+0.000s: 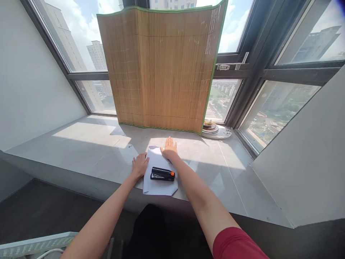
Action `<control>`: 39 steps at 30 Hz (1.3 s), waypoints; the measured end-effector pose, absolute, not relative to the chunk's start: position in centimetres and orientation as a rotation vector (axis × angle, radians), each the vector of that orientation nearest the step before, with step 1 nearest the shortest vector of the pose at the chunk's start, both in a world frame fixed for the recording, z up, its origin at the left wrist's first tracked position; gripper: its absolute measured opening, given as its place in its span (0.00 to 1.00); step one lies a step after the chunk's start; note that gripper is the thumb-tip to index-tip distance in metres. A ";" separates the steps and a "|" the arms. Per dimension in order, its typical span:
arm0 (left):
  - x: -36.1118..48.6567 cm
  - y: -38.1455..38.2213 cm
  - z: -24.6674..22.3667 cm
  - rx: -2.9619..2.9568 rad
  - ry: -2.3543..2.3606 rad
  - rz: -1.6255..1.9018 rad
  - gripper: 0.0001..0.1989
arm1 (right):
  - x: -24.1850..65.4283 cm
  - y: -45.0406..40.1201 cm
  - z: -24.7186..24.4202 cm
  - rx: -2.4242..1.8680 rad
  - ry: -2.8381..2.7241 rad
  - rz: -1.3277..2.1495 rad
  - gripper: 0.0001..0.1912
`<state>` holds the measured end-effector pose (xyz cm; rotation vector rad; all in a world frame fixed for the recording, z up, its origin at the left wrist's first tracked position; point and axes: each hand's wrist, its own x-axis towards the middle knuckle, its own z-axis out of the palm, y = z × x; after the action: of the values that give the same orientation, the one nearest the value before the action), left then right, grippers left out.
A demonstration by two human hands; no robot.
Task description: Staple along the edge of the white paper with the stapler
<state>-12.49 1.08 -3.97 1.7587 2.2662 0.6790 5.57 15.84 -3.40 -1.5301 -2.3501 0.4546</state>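
Observation:
White paper sheets [156, 187] lie on the window sill, their near edge reaching past the sill's front edge. A black stapler [162, 174] with an orange-red patch at its right end rests on top of the paper. At the paper's left edge is my left hand [140, 164], palm down, fingers apart. My right hand [169, 148] lies flat over the far right corner, fingers stretched out away from me. Neither hand touches the stapler.
A bamboo mat [169, 72] with green edging stands against the windows behind the paper. Right of it sits a small stack of plates [211, 128]. The pale tiled sill [88, 154] ends in a front edge. A white slatted object [40, 242] is at lower left.

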 end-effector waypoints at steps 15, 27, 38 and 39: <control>-11.5 0.3 -2.6 1.836 2.281 0.625 0.23 | 25.1 16.6 -4.3 -1.651 -2.228 0.432 0.41; -10.9 0.2 -2.3 1.942 2.380 0.573 0.19 | 28.4 7.5 -0.7 -1.235 -2.093 0.563 0.24; 1.9 -1.7 -1.7 2.514 1.544 0.759 0.20 | 29.6 -2.2 -1.7 -1.036 -2.250 0.236 0.20; 3.2 -1.9 -1.9 2.551 1.468 0.664 0.20 | 30.2 -2.5 -1.9 -1.058 -2.196 0.227 0.20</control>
<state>3.22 -1.89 -1.92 2.5507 1.4684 0.6640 30.24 -2.49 -1.88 -1.0580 -2.1962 0.2273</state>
